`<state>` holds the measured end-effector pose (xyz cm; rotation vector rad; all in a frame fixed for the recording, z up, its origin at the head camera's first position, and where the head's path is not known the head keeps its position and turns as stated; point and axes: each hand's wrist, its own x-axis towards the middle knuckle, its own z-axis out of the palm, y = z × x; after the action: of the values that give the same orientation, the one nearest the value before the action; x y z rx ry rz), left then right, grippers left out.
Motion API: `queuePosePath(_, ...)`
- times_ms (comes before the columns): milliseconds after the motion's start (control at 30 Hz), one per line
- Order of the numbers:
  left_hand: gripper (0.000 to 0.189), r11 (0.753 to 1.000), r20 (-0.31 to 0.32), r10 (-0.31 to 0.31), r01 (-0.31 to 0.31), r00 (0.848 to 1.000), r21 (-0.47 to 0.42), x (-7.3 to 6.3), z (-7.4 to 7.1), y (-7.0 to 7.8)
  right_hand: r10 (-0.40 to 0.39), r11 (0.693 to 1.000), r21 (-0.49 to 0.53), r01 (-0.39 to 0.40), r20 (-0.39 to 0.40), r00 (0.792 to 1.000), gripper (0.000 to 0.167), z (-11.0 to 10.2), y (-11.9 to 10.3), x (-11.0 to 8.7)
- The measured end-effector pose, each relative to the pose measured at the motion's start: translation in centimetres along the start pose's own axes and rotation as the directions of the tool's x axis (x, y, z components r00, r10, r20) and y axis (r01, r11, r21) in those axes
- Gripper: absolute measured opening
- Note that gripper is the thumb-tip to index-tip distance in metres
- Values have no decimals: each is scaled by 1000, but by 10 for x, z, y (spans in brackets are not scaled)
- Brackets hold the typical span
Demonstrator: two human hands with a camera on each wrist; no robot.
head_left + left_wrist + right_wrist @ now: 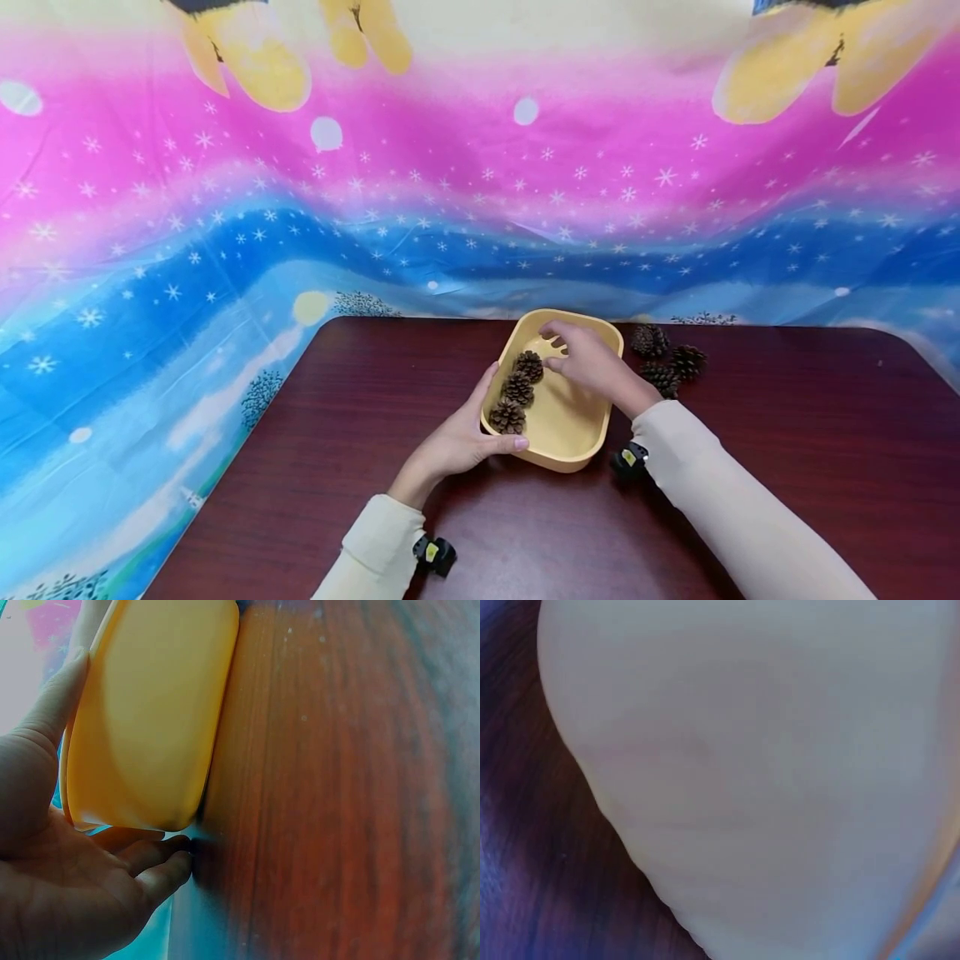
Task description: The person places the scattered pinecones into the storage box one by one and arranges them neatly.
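A yellow rectangular container (558,457) sits on the dark table with three pine cones (517,389) in a row along its left inner wall. My left hand (457,437) holds the container's near left corner, thumb over the rim and fingers along the outer side. In the left wrist view the left hand (75,877) is against the container (157,712). My right hand (588,360) reaches inside from the right, fingers parted and nothing seen between them, its thumb tip close to the farthest pine cone. The sleeve (757,780) fills most of the right wrist view, hiding that hand.
Three more pine cones (662,377) lie grouped on the table just right of the container, beside the right forearm. The reddish-brown table (810,433) ends at the back against a colourful cloth backdrop (480,192) with snowflakes.
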<state>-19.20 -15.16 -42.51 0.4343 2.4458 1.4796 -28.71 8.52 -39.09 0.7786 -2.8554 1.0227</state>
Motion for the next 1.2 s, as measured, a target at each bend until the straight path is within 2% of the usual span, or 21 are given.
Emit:
queuePosePath(367,119,1000,-5,-12,12,1000,4,-1,1,0,-32,999,-8,32,-33,999,46,-13,-3,-11)
queuePosePath(600,118,1000,-6,-11,11,1000,3,0,1,-1,-37,999,-22,35,-70,997,43,-25,-4,-24)
queuePosePath(867,117,1000,-8,-10,10,1000,1,1,2,-1,-19,1000,-13,18,-67,998,41,-39,-5,-39)
queuePosePath(1200,119,999,-12,-28,28,1000,20,0,1,0,-48,998,-52,43,-97,994,39,-55,-6,-60)
